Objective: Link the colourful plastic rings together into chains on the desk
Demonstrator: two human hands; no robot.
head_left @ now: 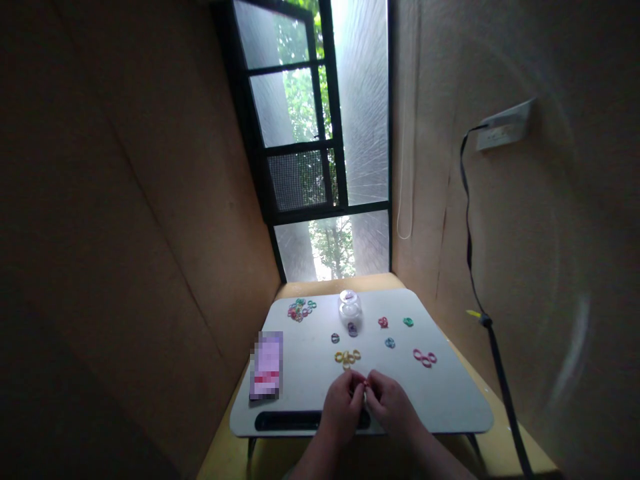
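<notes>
Both hands meet above the front of the white table (pixel 300 387). My left hand (pixel 343 403) is closed, its thumb and fingertips pressed together. Opposite it, my right hand (pixel 390 400) is also closed, and its fingertips touch those of the left. A small red band (pixel 365 383), perhaps a hair tie, shows between the fingertips, mostly hidden. Just beyond the hands lies a group of yellow bands (pixel 347 358). Farther back are a dark grey band (pixel 335 338), purple bands (pixel 353 329), red bands (pixel 383 323), blue bands (pixel 390 343) and green bands (pixel 409 322).
Pink bands (pixel 425 358) lie on the right. A mixed pile of bands (pixel 300 310) sits at the back left, and a clear jar (pixel 350 307) stands at the back. A blurred purple packet (pixel 267 365) rests on the left. A black cable (pixel 493 353) hangs right of the table.
</notes>
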